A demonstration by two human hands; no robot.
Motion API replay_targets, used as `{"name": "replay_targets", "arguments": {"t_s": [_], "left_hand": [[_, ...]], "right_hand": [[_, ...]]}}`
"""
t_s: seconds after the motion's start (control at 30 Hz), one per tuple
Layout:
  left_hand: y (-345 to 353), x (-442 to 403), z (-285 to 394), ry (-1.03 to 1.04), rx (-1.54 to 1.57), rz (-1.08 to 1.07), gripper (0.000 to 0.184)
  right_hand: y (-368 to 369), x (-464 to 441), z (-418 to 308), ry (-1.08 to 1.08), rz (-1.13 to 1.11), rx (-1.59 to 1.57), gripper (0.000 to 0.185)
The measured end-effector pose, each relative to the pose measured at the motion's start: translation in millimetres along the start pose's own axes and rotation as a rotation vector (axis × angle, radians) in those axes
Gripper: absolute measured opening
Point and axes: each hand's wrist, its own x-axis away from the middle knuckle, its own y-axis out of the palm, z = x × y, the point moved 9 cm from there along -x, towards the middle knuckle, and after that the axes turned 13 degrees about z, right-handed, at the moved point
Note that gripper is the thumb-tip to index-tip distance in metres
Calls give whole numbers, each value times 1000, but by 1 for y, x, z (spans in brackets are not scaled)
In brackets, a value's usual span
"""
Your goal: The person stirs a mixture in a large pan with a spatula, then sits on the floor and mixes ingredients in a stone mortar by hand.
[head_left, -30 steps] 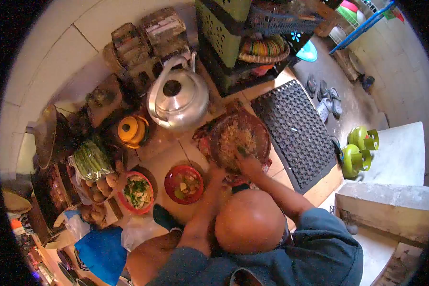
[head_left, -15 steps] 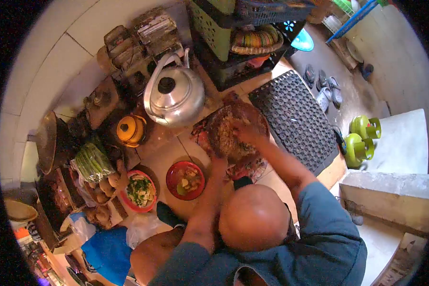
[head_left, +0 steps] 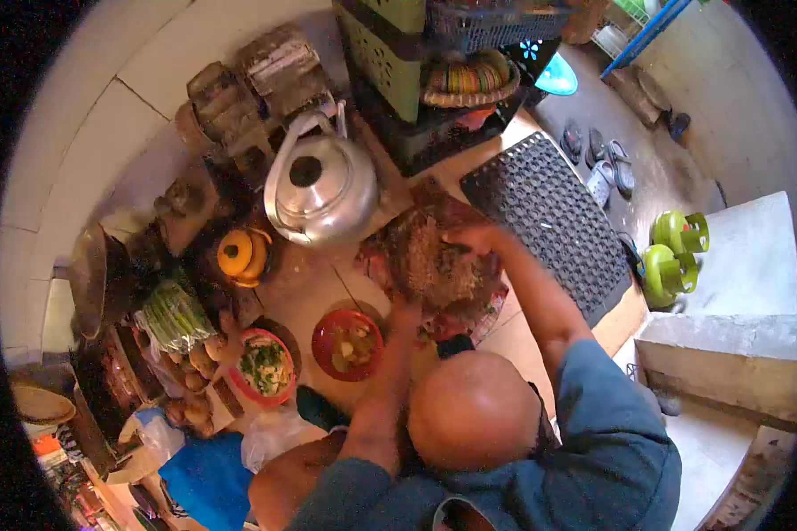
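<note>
A wide, dark, shallow mortar-like bowl [head_left: 407, 257] sits on a patterned cloth [head_left: 491, 314] on the tiled floor, with a coarse brown mash [head_left: 447, 274] inside. My left hand [head_left: 405, 310] is at the bowl's near-left rim, seemingly gripping it, though its fingers are dim. Over the right part of the mash, my right hand [head_left: 476, 237] has its fingers curled. Whatever they hold is too blurred to make out. Left of my left forearm stands a red bowl [head_left: 319, 345] with pieces in liquid. Beside it is a red-rimmed plate [head_left: 282, 394] of chopped greens and pale pieces.
A large aluminium kettle [head_left: 328, 190] and a small orange pot [head_left: 239, 257] stand beyond the bowls. Bagged green vegetables [head_left: 173, 310] lie left. A black studded mat [head_left: 549, 221] lies right, near green gas cylinders [head_left: 664, 270]. Crate shelves [head_left: 385, 75] rise behind.
My right hand has moved a little to the right across the mash. My left hand stays at the bowl's rim. The view has shifted slightly.
</note>
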Motion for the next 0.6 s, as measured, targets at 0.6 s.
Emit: {"name": "replay_targets", "arguments": {"t_s": [0.6], "left_hand": [[14,11,1,1,107,42,47]], "right_hand": [[41,58,-99,24,303,378,61]]}}
